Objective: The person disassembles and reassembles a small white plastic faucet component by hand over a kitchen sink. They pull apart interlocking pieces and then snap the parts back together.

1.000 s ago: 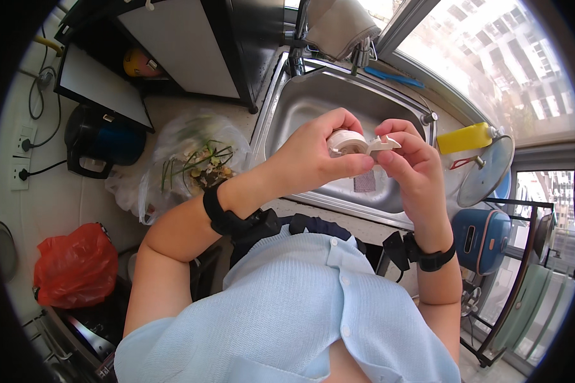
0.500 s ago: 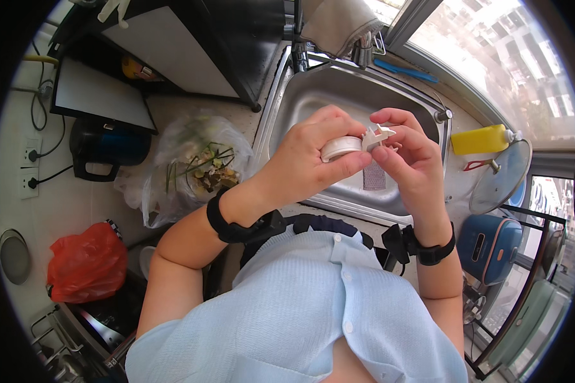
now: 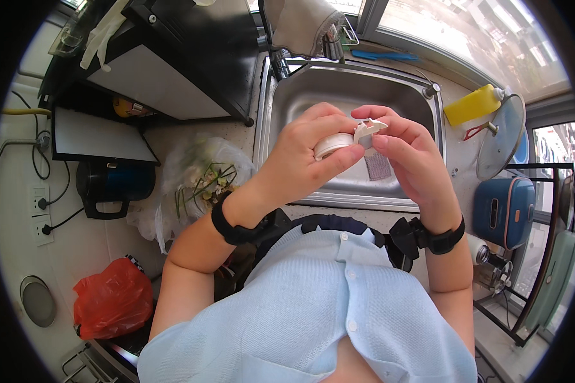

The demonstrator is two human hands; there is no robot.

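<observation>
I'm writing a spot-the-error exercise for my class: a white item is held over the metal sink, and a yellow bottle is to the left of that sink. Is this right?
Not quite: the yellow bottle is to the right of the metal sink, as the head view shows. The white item is indeed held over the sink.

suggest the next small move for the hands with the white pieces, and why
Probably steady the round white part with the left hand and gently tilt the angular white piece with the right hand: the left grips the round part, the right is at the angular one, and whether the two are joined is hard to see.
</observation>
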